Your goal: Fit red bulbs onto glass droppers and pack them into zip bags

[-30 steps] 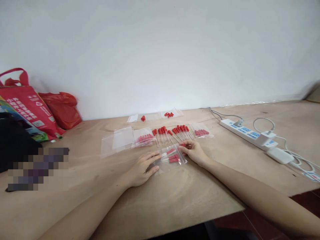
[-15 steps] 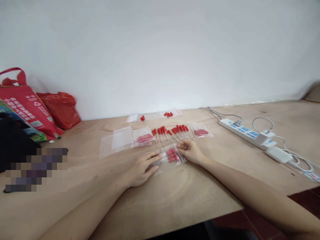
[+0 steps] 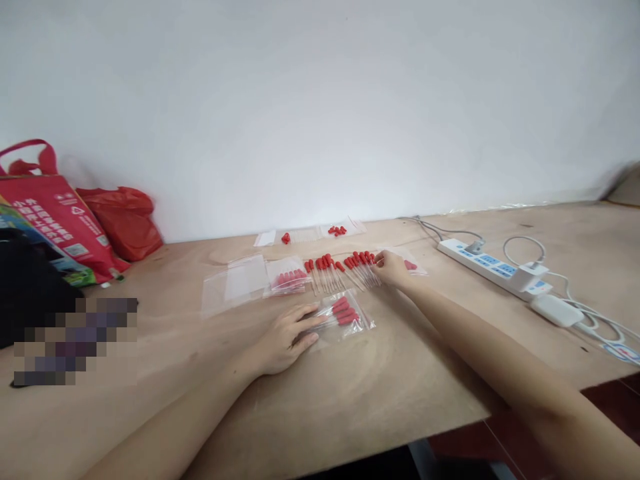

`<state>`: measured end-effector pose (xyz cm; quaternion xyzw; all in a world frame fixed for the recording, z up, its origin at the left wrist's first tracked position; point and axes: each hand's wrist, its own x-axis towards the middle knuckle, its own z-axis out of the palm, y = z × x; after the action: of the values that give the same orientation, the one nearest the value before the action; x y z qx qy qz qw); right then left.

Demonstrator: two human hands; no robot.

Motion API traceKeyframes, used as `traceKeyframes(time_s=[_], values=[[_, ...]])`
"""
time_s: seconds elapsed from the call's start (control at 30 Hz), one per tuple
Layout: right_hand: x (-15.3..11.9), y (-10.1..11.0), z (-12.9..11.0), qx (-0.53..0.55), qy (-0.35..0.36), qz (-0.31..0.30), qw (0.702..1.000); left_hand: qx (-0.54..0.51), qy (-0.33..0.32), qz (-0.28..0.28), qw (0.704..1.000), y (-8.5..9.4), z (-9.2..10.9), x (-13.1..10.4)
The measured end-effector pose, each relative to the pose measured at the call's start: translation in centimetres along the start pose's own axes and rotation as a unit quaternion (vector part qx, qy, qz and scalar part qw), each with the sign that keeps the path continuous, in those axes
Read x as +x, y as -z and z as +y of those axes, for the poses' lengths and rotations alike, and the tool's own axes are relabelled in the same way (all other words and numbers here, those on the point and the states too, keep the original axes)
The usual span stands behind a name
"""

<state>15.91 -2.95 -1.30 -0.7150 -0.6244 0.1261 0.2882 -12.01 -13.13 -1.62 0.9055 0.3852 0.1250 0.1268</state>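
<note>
While the left hand point(image 3: 290, 338) lies low over the clear bag point(image 3: 365, 319), its fingers rest on the plastic's left part, slightly apart, with the thumb spread toward the person, pressing from above rather than pinching. The bag lies flat on the table point(image 3: 400, 380), just right of that hand, and holds several droppers side by side; their red bulbs sit at the right, their thin tubes run left toward the fingers.

Beyond the bag is the left bunch of loose droppers point(image 3: 326, 261), bulbs toward the wall, pale tubes toward the person. Next comes the right bunch point(image 3: 359, 259), also bulbs-far, its tubes slanting nearward and to the right.

At that bunch's right end is the right hand point(image 3: 393, 269), clearly the nearer one to it, with fingertips drawn in at the outermost red bulb; I cannot tell whether they pinch it. From this grip, the bag lies nearer the person and to the left.
</note>
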Motion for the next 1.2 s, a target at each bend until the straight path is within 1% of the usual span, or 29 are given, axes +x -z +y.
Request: traceKeyframes(time_s=[0.1, 0.2, 0.3, 0.4, 0.47, 0.53, 0.57, 0.63, 0.67, 0.73, 0.83, 0.93, 1.1, 1.2], values=[[1.2, -0.3, -0.9, -0.037, -0.047, -0.029, 0.998, -0.001, -0.006, 0.006, 1.000, -0.1, -0.1, 0.0], [1.7, -0.4, -1.7, -0.039, -0.062, -0.048, 0.996, -0.003, -0.011, 0.008, 1.000, -0.2, -0.3, 0.0], [1.8, -0.3, -2.0, -0.028, -0.071, -0.063, 0.995, -0.003, -0.010, 0.010, 1.000, -0.3, -0.3, -0.1], [1.4, 0.3, -1.7, 0.001, -0.070, -0.057, 0.996, -0.007, -0.016, 0.012, 1.000, -0.1, -0.1, -0.2], [0.6, 0.6, -1.3, 0.026, -0.061, -0.051, 0.996, -0.016, -0.027, 0.016, 0.999, 0.1, 0.0, -0.2], [-0.6, 0.9, -0.7, 0.094, -0.038, -0.062, 0.993, -0.023, -0.042, 0.020, 0.999, 0.2, 0.2, -0.2], [-1.3, 0.9, -0.4, 0.147, -0.023, -0.072, 0.986, -0.022, -0.048, 0.022, 0.998, 0.2, 0.2, -0.2], [-3.0, 0.7, 0.1, 0.264, 0.008, -0.088, 0.960, -0.018, -0.055, 0.019, 0.998, 0.2, 0.1, -0.1], [-3.8, 0.5, 0.3, 0.309, 0.017, -0.091, 0.947, -0.016, -0.056, 0.016, 0.998, 0.1, 0.0, -0.1], [-5.3, 0.1, 0.3, 0.364, 0.018, -0.089, 0.927, -0.013, -0.056, 0.011, 0.998, 0.1, 0.0, 0.0], [-7.0, -0.2, -0.2, 0.407, 0.004, -0.085, 0.910, -0.010, -0.054, 0.007, 0.998, 0.0, 0.0, 0.1], [-7.8, -0.1, -0.8, 0.426, -0.001, -0.089, 0.900, -0.007, -0.050, 0.006, 0.999, 0.1, 0.0, 0.1], [-8.5, -0.2, -1.0, 0.462, -0.013, -0.131, 0.877, -0.001, -0.037, 0.005, 0.999, 0.0, 0.1, 0.0], [-9.0, -0.6, -1.0, 0.474, -0.014, -0.143, 0.869, 0.003, -0.028, 0.006, 1.000, 0.0, 0.1, 0.1]])
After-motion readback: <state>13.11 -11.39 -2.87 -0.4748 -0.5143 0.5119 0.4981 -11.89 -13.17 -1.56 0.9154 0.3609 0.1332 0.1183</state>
